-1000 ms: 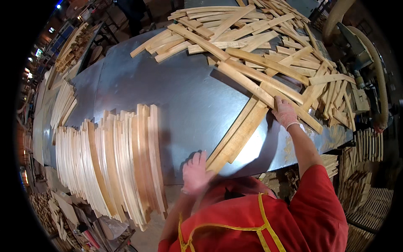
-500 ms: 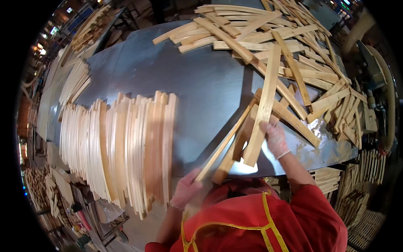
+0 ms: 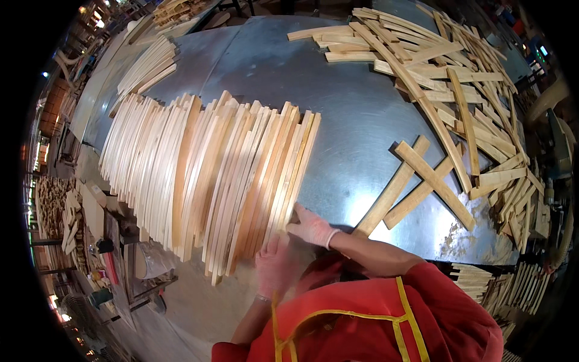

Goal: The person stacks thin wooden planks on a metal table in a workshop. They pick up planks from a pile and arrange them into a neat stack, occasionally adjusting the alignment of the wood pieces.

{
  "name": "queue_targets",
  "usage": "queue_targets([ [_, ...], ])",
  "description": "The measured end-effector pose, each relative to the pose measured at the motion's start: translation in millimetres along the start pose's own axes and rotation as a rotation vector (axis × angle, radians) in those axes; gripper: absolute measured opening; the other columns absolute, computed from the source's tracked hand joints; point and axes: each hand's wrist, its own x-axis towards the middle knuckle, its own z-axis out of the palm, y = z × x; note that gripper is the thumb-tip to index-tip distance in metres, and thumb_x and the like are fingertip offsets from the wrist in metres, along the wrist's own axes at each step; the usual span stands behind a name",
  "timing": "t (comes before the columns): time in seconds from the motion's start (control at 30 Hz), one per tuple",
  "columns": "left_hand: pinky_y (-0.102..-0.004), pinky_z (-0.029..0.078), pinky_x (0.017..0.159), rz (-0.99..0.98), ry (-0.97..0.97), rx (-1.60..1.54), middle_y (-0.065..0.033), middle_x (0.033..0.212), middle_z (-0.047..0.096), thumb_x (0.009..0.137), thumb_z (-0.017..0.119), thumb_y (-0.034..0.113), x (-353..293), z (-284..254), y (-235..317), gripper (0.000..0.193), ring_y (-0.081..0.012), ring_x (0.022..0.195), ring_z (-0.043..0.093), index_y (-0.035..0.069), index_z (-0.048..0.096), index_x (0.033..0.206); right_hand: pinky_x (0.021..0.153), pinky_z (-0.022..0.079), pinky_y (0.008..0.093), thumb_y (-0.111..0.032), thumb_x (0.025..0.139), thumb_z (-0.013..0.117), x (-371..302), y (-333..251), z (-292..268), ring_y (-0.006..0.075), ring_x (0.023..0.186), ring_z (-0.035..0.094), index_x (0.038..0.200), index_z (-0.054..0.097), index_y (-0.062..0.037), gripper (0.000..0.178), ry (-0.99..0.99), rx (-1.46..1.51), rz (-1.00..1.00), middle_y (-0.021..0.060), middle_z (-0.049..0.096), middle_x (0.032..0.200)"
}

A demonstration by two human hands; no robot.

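A long row of narrow wooden slats point(image 3: 199, 175) stands side by side on the metal-topped table point(image 3: 344, 114), their near ends reaching past its front edge. Against the rightmost slats, near their lower end, rests my right hand point(image 3: 315, 228) in a pale glove, thumb and fingers apart. My left hand point(image 3: 274, 268), also gloved, is at the near ends of the same slats; its fingers point up and are blurred, so their grip is unclear. To the right, several loose slats point(image 3: 434, 184) lie crossed on the table.
A large tangled heap of slats point(image 3: 446, 75) covers the far right of the table. A smaller fanned bundle point(image 3: 148, 66) lies at the far left. Stacked wood point(image 3: 54, 208) and a stand point(image 3: 123, 259) are on the left; more stacked slats point(image 3: 473, 280) sit below the right edge.
Both hands have moved left to the row, and the slats they held no longer stand apart in them. The row's right end now holds more slats. The view has shifted.
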Motion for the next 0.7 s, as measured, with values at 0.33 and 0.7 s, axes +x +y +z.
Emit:
queue_targets([
  [0.33, -0.0509, 0.05, 0.09, 0.288, -0.231, -0.122, -0.0124, 0.126, 0.06, 0.077, 0.088, 0.044, 48.0, 85.8, 119.2, 0.085, -0.0326, 0.112, 0.064, 0.009, 0.052, 0.146, 0.115, 0.046, 0.0495, -0.03, 0.08, 0.084, -141.9, 192.3, -282.2, 0.0407, 0.135, 0.057, 0.152, 0.051, -0.0054, 0.083, 0.957, -0.754, 0.201, 0.0209, 0.062, 0.142],
  [0.7, -0.0395, 0.056, 0.091, -0.211, -0.61, -1.157, -0.0185, 0.111, 0.07, 0.094, 0.061, 0.018, 87.5, 37.1, 89.4, 0.045, -0.0338, 0.101, 0.07, 0.003, 0.064, 0.136, 0.093, 0.058, 0.0316, -0.039, 0.108, 0.063, -172.2, 189.9, -259.9, 0.0187, 0.108, 0.07, 0.145, 0.056, 0.0036, 0.057, 0.616, 0.667, 0.051, 0.0121, 0.072, 0.121],
])
